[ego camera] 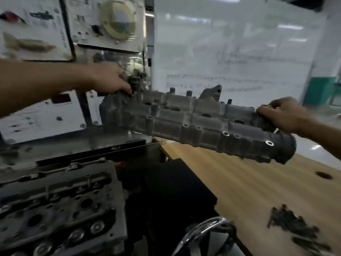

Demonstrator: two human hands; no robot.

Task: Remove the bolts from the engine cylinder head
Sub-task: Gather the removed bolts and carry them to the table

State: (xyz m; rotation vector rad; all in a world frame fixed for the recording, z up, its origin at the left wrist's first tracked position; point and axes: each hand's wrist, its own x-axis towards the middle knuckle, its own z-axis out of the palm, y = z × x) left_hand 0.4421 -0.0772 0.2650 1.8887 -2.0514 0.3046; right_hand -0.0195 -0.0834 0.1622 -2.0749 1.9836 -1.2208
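At 7 o'clock, closest in, sits the engine cylinder head point(60, 209), a grey cast-metal block with a rough, oily surface, round bores and bright ringed seats along its near edge. Just right of it at 6 o'clock a curved chrome bar point(201, 231) catches the light, smooth and shiny. At 4 o'clock a heap of dark bolts point(293, 231) lies loose on the wooden table point(239, 182), whose pale top shows straight grain and a dark round hole near its right edge. Between block and table a matte black box point(175, 185) stands. Farther out, near the centre, both hands hold a long grey cast cover point(186, 121) in the air above the table's far edge, tilted down toward 3 o'clock; it is ribbed, with raised bosses, ringed bolt holes along its near flank and a dark round tube end at its right. The left hand point(110, 82), at 10 o'clock, is closed over the cover's left end; the right hand point(282, 115), at 3 o'clock, is clamped on its right end, fingers curled over the top. Behind, at 11 o'clock, blurred display panels point(36, 28) hang, and at 1 o'clock a glossy whiteboard point(239, 52) carries faint writing.
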